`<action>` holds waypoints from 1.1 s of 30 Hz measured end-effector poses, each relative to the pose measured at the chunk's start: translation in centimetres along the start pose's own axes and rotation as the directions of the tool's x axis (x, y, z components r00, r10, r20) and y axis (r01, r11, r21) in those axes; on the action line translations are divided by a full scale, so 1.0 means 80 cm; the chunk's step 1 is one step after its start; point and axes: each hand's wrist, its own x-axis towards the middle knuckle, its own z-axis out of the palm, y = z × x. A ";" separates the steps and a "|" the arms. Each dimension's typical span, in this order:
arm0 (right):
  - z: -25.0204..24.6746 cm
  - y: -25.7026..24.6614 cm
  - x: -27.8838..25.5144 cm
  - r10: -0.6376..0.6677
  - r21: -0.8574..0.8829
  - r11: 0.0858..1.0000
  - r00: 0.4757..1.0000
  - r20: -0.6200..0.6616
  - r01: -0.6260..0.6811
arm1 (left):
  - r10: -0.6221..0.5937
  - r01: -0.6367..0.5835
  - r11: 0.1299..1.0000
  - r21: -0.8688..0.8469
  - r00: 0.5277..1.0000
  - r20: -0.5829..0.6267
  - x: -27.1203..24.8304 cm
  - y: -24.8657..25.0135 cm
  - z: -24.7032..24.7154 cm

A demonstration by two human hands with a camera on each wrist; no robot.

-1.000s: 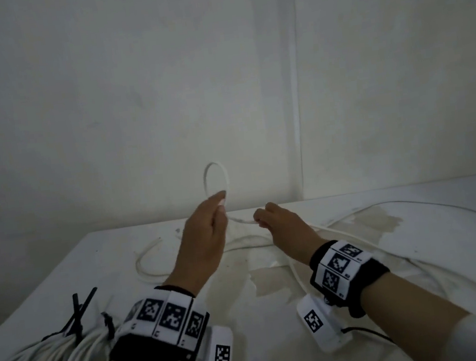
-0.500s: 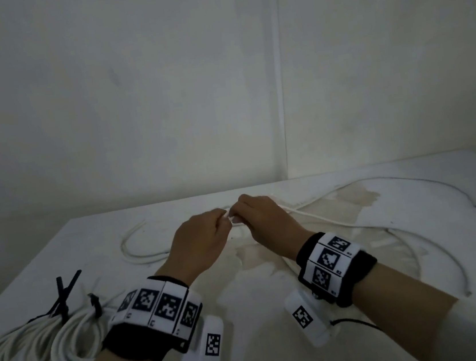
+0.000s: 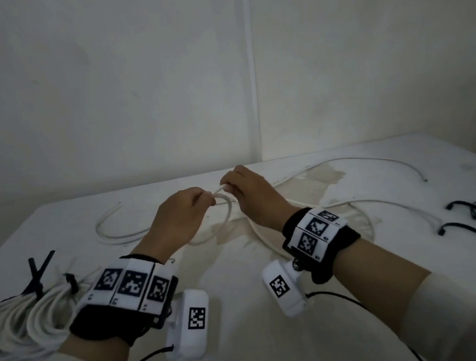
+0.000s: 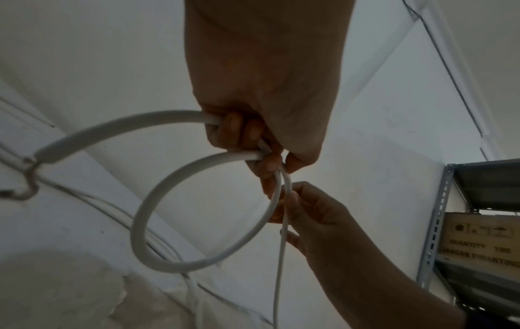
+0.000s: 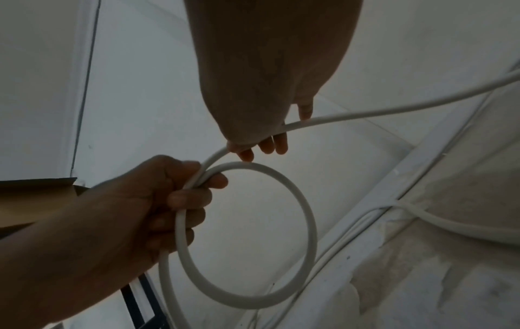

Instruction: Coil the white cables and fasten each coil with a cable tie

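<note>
My left hand grips a white cable above the table's middle, with one small loop hanging below its curled fingers. My right hand meets it from the right and pinches the same cable just beside the left fingers. In the left wrist view the left hand clamps the crossing strands, with the right hand just below it. In the right wrist view the loop hangs from the left hand. The cable's free run trails away from the right hand.
Finished white coils with black cable ties lie at the near left of the stained white table. Loose black ties lie at the right. More white cable curves across the back. A metal shelf stands to the right.
A second ago my left hand held the loop up with the right hand apart. The hands have come together, the loop now hangs below the left fingers, and the view has tilted down.
</note>
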 end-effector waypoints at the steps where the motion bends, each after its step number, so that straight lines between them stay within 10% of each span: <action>1: -0.004 -0.004 -0.001 0.024 0.022 0.999 0.999 0.034 -0.025 | -0.008 0.008 1.000 -0.021 1.000 -0.012 -0.002 0.002 -0.001; 18: -0.056 -0.046 0.008 0.161 0.272 0.933 0.948 0.273 -0.237 | -0.073 0.086 0.818 -0.568 0.996 0.045 -0.022 0.016 -0.029; 27: -0.075 -0.036 0.004 0.254 0.272 0.917 0.954 0.159 -0.290 | 0.003 0.041 0.913 -0.406 0.994 0.108 -0.024 0.011 -0.028; 33: -0.074 -0.043 -0.008 0.189 0.296 0.913 0.935 0.302 -0.280 | 0.095 -0.088 0.986 -0.143 0.995 0.042 -0.026 0.019 -0.022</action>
